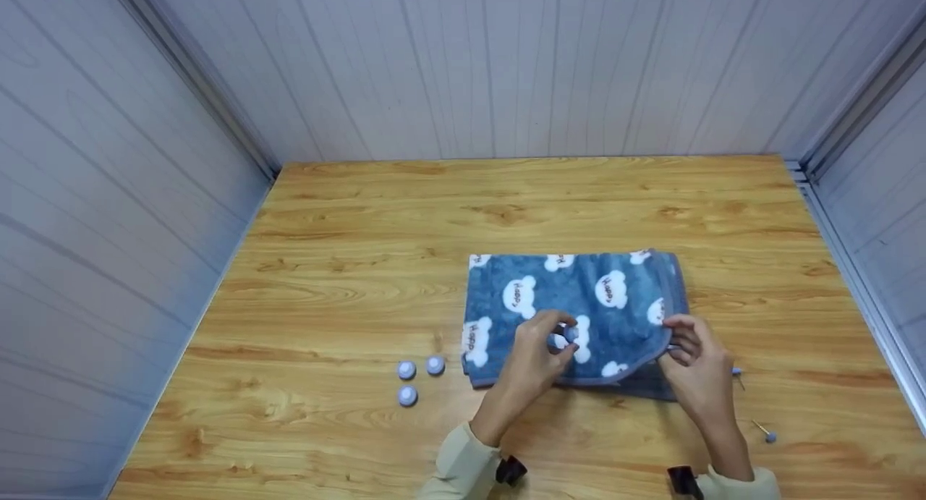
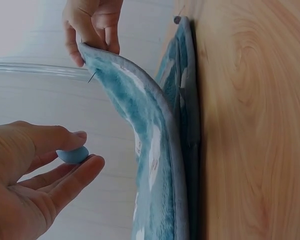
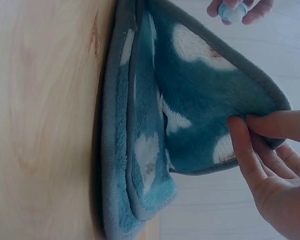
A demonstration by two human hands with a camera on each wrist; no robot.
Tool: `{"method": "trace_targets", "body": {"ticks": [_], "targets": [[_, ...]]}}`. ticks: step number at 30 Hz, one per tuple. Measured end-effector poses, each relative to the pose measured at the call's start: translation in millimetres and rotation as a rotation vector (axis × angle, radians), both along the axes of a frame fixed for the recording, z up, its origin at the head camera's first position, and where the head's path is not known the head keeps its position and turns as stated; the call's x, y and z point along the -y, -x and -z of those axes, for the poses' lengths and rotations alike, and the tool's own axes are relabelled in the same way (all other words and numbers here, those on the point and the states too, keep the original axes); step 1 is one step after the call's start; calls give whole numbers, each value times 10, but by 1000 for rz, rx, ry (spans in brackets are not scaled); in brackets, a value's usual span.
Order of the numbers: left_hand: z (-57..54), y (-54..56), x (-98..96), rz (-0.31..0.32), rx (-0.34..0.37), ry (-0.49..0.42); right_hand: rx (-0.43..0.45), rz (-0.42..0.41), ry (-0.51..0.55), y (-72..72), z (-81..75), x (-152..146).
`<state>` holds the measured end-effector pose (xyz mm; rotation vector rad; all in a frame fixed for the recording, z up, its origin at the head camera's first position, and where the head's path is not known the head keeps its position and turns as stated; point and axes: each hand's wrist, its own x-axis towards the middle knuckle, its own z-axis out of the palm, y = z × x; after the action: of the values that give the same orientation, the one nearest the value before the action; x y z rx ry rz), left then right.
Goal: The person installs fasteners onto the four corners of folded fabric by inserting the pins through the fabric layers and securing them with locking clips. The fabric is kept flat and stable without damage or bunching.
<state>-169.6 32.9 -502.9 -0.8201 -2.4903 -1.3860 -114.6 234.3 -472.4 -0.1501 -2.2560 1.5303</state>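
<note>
Blanket (image 1: 568, 299) of blue plush with white bear shapes lies folded on the wood-grain desk (image 1: 325, 283); the right hand (image 1: 697, 370) pinches its corner aloft, seemingly keeping a thin, dark pin (image 2: 92, 77) exposed, while the left hand (image 1: 534, 355) pinches a small, rounded, blue cap (image 2: 73, 155) nearby.

On the near side of the blue patterned cloth (image 1: 571, 297), by its left edge, a plain cream sleeve (image 1: 457, 462) covers the left forearm, its loose, lightly creased cuff ending short of the wrist, and a small, black, blocky piece (image 1: 511, 471) shows beside it. Nearer than the cloth's right edge and farther right, the right sleeve (image 1: 739, 484) is the same pale cream, and a similar dark block (image 1: 683, 480) sits at its cuff, roughly in line with that edge.
</note>
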Motion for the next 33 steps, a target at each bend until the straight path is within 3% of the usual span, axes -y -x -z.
{"method": "trace_targets", "body": {"ticks": [13,25,33], "targets": [[-36,61,-194,62,-34,-40,-35,-38,-14,36,-1,-3],[-29,119,-304,87,-56,5,-35,-50,-16,49,-12,20],[-76,105,-419,113,-31,52,-41,-78,-29,66,26,17]]}}
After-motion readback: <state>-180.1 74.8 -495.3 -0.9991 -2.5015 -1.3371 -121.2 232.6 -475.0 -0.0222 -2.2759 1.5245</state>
